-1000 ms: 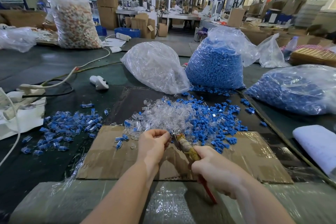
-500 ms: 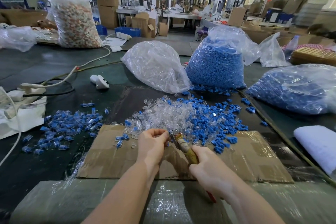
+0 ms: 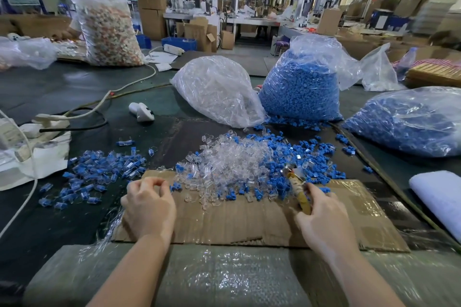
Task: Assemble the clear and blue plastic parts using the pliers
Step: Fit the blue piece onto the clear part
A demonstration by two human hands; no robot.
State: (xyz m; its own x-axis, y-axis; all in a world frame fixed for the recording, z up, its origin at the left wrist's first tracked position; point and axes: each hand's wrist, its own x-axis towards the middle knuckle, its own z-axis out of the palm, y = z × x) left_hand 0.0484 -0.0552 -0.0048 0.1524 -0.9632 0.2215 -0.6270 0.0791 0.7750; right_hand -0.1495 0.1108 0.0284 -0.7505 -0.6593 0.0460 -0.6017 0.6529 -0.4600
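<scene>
The left hand (image 3: 149, 207), fingers curled, contents unseen, has been swung from the pliers (image 3: 298, 190), gripped by the right hand (image 3: 321, 219), toward the finished pile (image 3: 97, 169), suggesting one piece done.

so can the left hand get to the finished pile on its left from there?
Probably yes. The left hand sits at the cardboard's left edge, and the pile of assembled pieces lies on the open mat just beyond, with nothing standing between them. Its fingers are curled, perhaps pinching a piece.

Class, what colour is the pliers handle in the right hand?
Yellowish tan handle of the metal pliers, gripped by the right hand; head view.
</scene>
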